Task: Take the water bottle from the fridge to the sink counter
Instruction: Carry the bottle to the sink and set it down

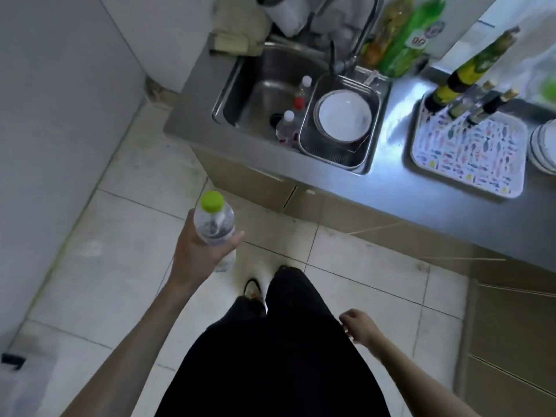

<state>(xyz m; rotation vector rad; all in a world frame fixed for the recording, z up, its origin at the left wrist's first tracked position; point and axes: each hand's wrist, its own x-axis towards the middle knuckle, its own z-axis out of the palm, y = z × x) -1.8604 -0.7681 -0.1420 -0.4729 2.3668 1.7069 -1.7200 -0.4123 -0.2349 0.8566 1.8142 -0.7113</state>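
Water bottle (214,218): clear plastic, lime-green cap, held upright over the floor, well short of the counter's front edge.

Left hand (201,249): wrapped round the bottle's lower half from below, fingers closed on it, thumb tip showing at the right side.

Right hand (359,325): hangs beside the person's dark trousers, fingers loosely curled, nothing in it.

Sink counter (400,203): stainless steel, running diagonally from upper left to right. Its front edge lies ahead and to the right of the bottle; a bare strip of steel runs along that edge in front of the sink and tray.

Sink (264,85): set into the counter's left end. Two small clear bottles with white caps stand in the basin; a metal draining basket (334,155) fills its right part and holds a white bowl (344,115).

Patterned tray (469,158): on the counter right of the sink, three dark bottles standing at its far edge. Stacked plates just beside it, at the picture's edge.

Floor (120,236): pale tiles, scuffed, open between the grey wall on the left and the cabinet fronts on the right. The person's feet stand in the middle of this passage.
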